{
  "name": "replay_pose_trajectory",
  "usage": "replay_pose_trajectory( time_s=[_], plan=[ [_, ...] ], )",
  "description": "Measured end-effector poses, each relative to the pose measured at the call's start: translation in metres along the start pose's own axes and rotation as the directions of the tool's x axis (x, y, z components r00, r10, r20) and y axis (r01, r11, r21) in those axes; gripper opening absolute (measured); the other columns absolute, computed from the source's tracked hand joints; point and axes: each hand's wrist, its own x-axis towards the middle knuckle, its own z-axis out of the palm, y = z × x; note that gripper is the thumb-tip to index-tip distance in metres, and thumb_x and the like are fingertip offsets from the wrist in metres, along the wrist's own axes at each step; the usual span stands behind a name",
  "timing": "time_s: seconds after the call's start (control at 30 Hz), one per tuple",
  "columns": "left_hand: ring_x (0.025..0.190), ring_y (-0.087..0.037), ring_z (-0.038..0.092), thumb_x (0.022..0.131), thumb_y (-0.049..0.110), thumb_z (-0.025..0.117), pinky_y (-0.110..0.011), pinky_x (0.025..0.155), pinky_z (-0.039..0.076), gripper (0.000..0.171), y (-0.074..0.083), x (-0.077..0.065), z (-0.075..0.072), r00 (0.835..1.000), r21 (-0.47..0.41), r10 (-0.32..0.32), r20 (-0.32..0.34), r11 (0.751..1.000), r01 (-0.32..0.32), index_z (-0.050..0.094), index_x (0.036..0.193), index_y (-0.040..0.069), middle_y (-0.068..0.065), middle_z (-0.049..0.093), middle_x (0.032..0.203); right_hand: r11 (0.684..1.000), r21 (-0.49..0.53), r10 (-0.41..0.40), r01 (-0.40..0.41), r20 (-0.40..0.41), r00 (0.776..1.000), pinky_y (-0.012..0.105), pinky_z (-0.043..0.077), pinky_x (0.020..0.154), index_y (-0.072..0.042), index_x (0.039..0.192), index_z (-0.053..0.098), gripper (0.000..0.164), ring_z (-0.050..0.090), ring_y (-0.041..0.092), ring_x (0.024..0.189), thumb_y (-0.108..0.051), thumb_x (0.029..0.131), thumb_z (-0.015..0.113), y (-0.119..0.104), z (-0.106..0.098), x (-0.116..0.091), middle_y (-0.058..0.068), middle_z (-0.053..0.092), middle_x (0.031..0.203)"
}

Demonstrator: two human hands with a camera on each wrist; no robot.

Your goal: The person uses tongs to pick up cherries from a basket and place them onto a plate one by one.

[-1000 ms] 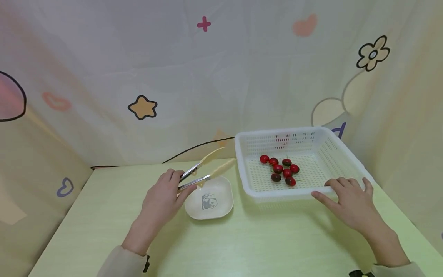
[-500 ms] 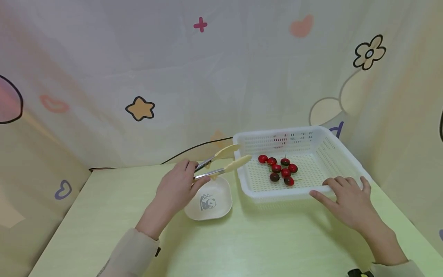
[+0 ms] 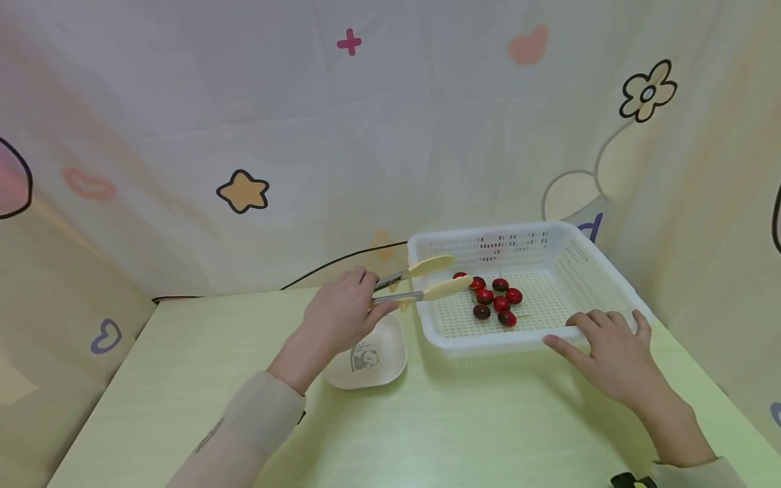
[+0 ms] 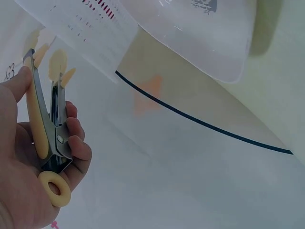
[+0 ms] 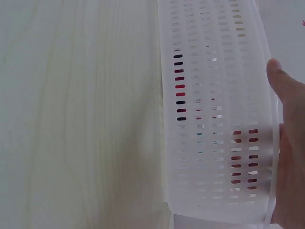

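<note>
My left hand (image 3: 342, 308) grips a pair of tongs (image 3: 448, 287) with pale yellow tips and metal arms. The left wrist view shows fingers and thumb around the tongs' handles (image 4: 39, 121). The tips stand apart over the left side of a white slotted basket (image 3: 488, 341), with nothing between them. Several red and dark red cherries (image 3: 502, 303) lie on its floor; a tip overlaps the leftmost one. My right hand (image 3: 616, 356) holds the basket's near right rim, thumb outside, fingers over the edge. From the right wrist, the basket's wall (image 5: 217, 162) hides the fingertips.
A white square dish (image 3: 383, 366) with a panda print stands left of the basket, partly hidden under my left hand. Both rest on a pale wooden table (image 3: 476, 420). A patterned curtain (image 3: 342, 149) hangs close behind and along both sides.
My left hand has carried the tongs right, from over the dish to over the basket's left side. My right hand has stayed on the rim; cherries and dish have not moved.
</note>
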Motion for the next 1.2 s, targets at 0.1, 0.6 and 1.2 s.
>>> replay_pose_trajectory(
  time_s=[0.1, 0.6, 1.2],
  plan=[
    [0.081, -0.018, 0.054, 0.102, 0.056, 0.056, -0.035, 0.065, 0.052, 0.054, 0.004, 0.005, 0.001, 1.000, 0.025, 0.021, 0.008, 0.999, -0.021, 0.062, 0.117, 0.004, -0.003, 0.055, 0.098, 1.000, 0.009, 0.002, -0.002, 0.001, 1.000, 0.080, 0.004, 0.104, -0.006, 0.112, 0.067, 0.052, 0.050, 0.048, 0.114, -0.056, 0.097, 0.065, 0.000, -0.001, 0.000, 0.019, 0.066, 0.117],
    [0.078, -0.016, 0.051, 0.102, 0.058, 0.056, -0.031, 0.066, 0.047, 0.049, 0.019, 0.032, 0.004, 0.993, 0.048, 0.063, 0.101, 0.997, -0.068, 0.060, 0.103, 0.009, 0.001, 0.050, 0.090, 1.000, 0.018, 0.004, -0.004, 0.011, 1.000, 0.080, 0.002, 0.105, -0.003, 0.114, 0.068, 0.055, 0.049, 0.049, 0.115, -0.056, 0.097, 0.064, 0.000, -0.001, 0.000, 0.023, 0.065, 0.121],
    [0.081, -0.014, 0.055, 0.100, 0.057, 0.060, -0.033, 0.062, 0.048, 0.044, 0.046, 0.066, -0.013, 0.965, 0.119, 0.060, 0.254, 0.989, -0.093, 0.066, 0.100, 0.014, 0.000, 0.058, 0.097, 1.000, 0.016, 0.021, -0.021, 0.027, 0.999, 0.079, 0.004, 0.104, -0.004, 0.112, 0.067, 0.054, 0.050, 0.048, 0.116, -0.056, 0.097, 0.064, -0.003, -0.003, 0.001, 0.023, 0.064, 0.122]
  ],
)
